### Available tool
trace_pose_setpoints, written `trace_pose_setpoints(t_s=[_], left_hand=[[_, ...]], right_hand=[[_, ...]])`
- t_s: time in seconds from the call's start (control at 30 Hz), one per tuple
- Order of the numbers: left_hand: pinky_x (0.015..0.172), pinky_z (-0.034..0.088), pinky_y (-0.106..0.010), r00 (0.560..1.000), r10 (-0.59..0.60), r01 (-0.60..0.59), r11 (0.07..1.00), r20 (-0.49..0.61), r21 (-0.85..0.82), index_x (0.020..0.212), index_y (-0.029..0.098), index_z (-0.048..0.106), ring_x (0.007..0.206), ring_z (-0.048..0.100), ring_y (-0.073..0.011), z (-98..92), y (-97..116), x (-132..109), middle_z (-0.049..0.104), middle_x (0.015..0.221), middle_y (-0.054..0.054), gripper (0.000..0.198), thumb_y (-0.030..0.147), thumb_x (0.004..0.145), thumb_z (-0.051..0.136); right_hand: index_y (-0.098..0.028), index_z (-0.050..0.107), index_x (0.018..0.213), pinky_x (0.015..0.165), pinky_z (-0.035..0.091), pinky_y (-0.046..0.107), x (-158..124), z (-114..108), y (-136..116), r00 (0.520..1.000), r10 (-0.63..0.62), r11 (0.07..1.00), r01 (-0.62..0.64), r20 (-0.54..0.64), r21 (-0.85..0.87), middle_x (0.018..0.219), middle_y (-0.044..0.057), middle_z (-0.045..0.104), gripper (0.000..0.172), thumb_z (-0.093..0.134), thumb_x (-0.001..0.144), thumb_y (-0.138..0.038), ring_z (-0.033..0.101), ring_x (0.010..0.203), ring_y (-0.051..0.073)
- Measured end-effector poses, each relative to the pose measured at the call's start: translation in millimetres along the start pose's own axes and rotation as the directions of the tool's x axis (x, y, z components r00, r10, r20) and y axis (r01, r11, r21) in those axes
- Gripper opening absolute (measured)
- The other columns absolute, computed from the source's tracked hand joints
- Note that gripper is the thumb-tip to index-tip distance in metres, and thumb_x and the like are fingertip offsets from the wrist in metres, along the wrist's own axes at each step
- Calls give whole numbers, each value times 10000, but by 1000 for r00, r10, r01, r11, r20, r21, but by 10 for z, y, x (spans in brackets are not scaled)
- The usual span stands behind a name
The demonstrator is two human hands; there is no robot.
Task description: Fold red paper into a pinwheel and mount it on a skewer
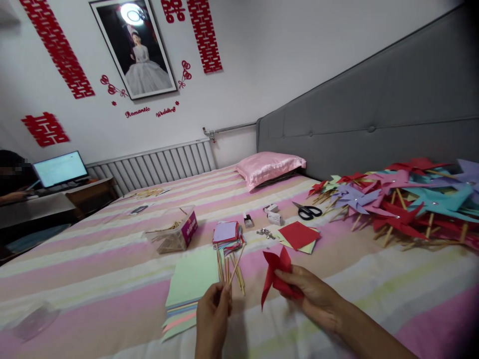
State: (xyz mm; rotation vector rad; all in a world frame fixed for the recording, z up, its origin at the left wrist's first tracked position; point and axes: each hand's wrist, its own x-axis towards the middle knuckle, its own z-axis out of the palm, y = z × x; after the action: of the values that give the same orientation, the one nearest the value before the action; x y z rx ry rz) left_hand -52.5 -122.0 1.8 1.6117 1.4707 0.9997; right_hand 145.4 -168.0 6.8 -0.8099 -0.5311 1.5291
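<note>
In my right hand (312, 294) is a red paper pinwheel (275, 271), pinched between thumb and fingers with its folded blades sticking out. The fingers of my left hand (214, 311) are closed on a thin wooden stick (237, 264) that points up and away. Several more loose sticks (226, 269) lie on the bed just beyond that hand. Beside them is a stack of light green paper (192, 279) with other colours underneath. Farther off sit small coloured paper squares (225, 232), red and yellow squares (299, 234) and a little heap of metal pins (265, 233).
Finished pinwheels (396, 199) are piled at the right by the grey headboard (359, 109). Black-handled scissors (309, 212), small boxes (274, 217) and a clear tub (174, 239) of sticks stand on the striped bed. A pink pillow (271, 167) lies behind. Another person sits far left near a monitor (62, 168).
</note>
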Motion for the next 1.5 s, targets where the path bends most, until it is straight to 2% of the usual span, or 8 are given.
trace_pose_setpoints(t_s=[0.13, 0.4, 0.63, 0.8, 0.97, 1.13, 1.27, 1.5], left_hand=[[486, 329, -207, 994, 43, -20, 975, 102, -220, 714, 158, 547, 457, 418, -98, 9, 76, -185, 444, 472, 59, 357, 514, 714, 520], [446, 292, -187, 969, 70, 38, 905, 236, -424, 659, 132, 561, 429, 404, -69, 107, 91, -379, 427, 472, 62, 326, 453, 699, 605], [413, 312, -134, 997, -21, 51, 877, 69, -477, 656, 123, 608, 375, 409, -40, 90, 60, -350, 478, 380, 65, 292, 402, 637, 691], [445, 464, -113, 950, -311, 183, 547, 5, -817, 701, 117, 647, 457, 577, -57, 3, 150, -318, 633, 539, 28, 112, 59, 622, 701], [455, 508, -108, 899, -438, 169, 321, 12, -932, 677, 103, 662, 470, 625, -56, 41, 272, -338, 677, 579, 2, 301, -119, 726, 465], [525, 522, -143, 929, -366, 210, 405, 53, -890, 797, 120, 694, 598, 654, -100, 133, 217, -362, 728, 708, -62, 90, 117, 734, 630], [605, 512, -177, 959, -284, 173, 529, 19, -831, 882, 159, 683, 692, 647, -134, 90, 158, -364, 720, 712, -58, 358, 363, 595, 744], [579, 446, -191, 994, -113, 71, 636, -2, -769, 966, 177, 672, 540, 546, -84, 37, 145, -364, 569, 577, 32, 403, 390, 626, 713]], right_hand=[[-133, 703, 818, 703, 462, 221, -41, 4, -87, 991, -103, 994, 106, 85, -39, 772, 37, 687, 240, 774, 624, -257, 604, 727, 136], [-157, 670, 670, 698, 480, 293, -179, 119, -193, 922, -340, 899, 377, 184, -224, 1035, 89, 621, 288, 761, 595, -420, 587, 830, 207], [-163, 689, 762, 695, 491, 294, -129, 68, -140, 896, -400, 838, 443, 193, -319, 887, 66, 642, 234, 736, 656, -366, 593, 786, 199], [-143, 676, 731, 653, 481, 279, -125, 100, -27, 909, -347, 866, 405, 233, -292, 761, 43, 632, 252, 728, 661, -380, 583, 710, 178], [-134, 674, 736, 632, 456, 252, -146, 183, 111, 912, -267, 895, 355, 312, -271, 740, 38, 626, 302, 729, 648, -418, 562, 682, 157], [-135, 671, 740, 596, 434, 206, -149, 232, 223, 913, -224, 911, 320, 340, -259, 681, 17, 618, 310, 723, 654, -428, 538, 644, 128], [-142, 670, 774, 560, 423, 191, -166, 222, 245, 916, -194, 917, 297, 352, -268, 706, 7, 600, 288, 715, 673, -408, 515, 598, 104], [-99, 649, 681, 461, 352, 162, -150, 154, 202, 913, -144, 915, 270, 383, -300, 557, -24, 523, 303, 733, 656, -389, 423, 486, 64]])
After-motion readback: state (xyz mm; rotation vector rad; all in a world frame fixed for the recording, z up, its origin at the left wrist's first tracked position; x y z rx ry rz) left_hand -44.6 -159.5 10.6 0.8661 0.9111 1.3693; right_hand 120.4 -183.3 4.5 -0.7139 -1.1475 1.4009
